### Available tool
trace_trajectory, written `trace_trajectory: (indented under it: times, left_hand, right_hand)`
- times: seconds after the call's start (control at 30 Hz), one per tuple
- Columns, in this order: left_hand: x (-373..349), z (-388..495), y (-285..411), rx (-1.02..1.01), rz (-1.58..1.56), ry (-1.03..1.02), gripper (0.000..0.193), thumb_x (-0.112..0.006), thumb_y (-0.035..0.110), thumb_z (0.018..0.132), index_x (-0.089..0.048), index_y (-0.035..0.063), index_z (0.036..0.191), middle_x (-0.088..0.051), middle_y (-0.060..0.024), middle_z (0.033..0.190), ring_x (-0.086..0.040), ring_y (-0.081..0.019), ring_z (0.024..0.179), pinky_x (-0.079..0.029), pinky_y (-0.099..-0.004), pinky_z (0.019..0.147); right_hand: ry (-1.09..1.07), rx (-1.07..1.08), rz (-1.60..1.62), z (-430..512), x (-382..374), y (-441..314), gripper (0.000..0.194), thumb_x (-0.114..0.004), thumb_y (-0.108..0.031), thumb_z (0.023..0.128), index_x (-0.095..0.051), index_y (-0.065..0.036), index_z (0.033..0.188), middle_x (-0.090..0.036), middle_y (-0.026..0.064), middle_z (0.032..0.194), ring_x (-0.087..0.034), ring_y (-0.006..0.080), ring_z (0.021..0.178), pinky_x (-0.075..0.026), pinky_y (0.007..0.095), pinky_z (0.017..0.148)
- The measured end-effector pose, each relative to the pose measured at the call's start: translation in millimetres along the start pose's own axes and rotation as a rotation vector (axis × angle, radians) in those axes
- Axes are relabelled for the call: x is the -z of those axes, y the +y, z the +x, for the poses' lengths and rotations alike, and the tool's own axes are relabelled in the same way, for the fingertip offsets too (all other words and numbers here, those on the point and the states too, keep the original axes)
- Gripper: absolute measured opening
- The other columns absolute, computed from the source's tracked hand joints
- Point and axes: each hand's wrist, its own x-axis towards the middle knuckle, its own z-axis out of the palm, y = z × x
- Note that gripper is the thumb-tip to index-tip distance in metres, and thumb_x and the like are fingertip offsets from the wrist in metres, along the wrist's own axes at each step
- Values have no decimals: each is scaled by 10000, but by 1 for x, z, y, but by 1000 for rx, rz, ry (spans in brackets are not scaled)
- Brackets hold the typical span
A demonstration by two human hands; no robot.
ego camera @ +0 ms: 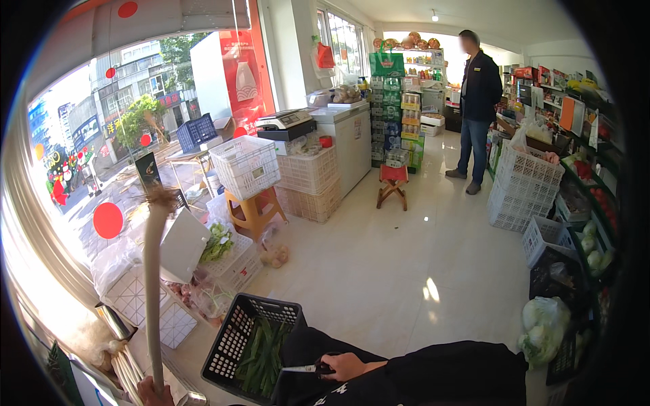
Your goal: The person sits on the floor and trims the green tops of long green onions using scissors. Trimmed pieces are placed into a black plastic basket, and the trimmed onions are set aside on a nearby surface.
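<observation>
My left hand (154, 392), at the bottom left, grips a long pale leek stalk (152, 284) near its lower end. The stalk stands almost upright, with a tuft of brown roots at its top. My right hand (344, 366) holds scissors with dark handles, and their metal blades (299, 369) point left. Whether the blades are parted is hard to tell. Below the blades' tip sits a black plastic crate (221, 345) with cut green leek leaves (261, 355) inside. Several pale stalks (127, 373) lie beside my left hand.
White crates (238, 269) with vegetables line the left, near a stool (256, 205) bearing a white basket (246, 170). A folding stool (392, 178) stands mid-floor. A person (476, 101) stands farther back. Stacked crates (525, 188) and bagged cabbage (544, 325) are on the right.
</observation>
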Motion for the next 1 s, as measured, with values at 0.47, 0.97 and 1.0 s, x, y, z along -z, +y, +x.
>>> trace_trajectory:
  times: [0.47,0.97,1.0]
  left_hand:
    - [6,-29,0,200,-131,76,284,-634,197,928,-598,-7,1121,-629,-218,998,-596,-413,918,-471,-465,801]
    - [15,-87,-31,479,-97,23,271,-634,168,898,-599,8,1114,-644,-246,985,-608,-446,913,-475,-483,796]
    - [16,-88,-32,499,-89,2,272,-636,163,894,-597,9,1114,-644,-245,984,-607,-445,912,-473,-484,794]
  right_hand:
    - [91,30,-23,0,-21,13,370,-747,-369,793,-589,-101,993,-644,88,743,-655,295,664,-500,382,552]
    - [176,6,-121,4,-25,-1,355,-799,-303,724,-601,-105,943,-627,71,701,-648,276,625,-491,369,530]
    - [173,-1,-105,4,-25,0,348,-798,-299,725,-602,-101,934,-630,72,705,-648,275,627,-493,369,533]
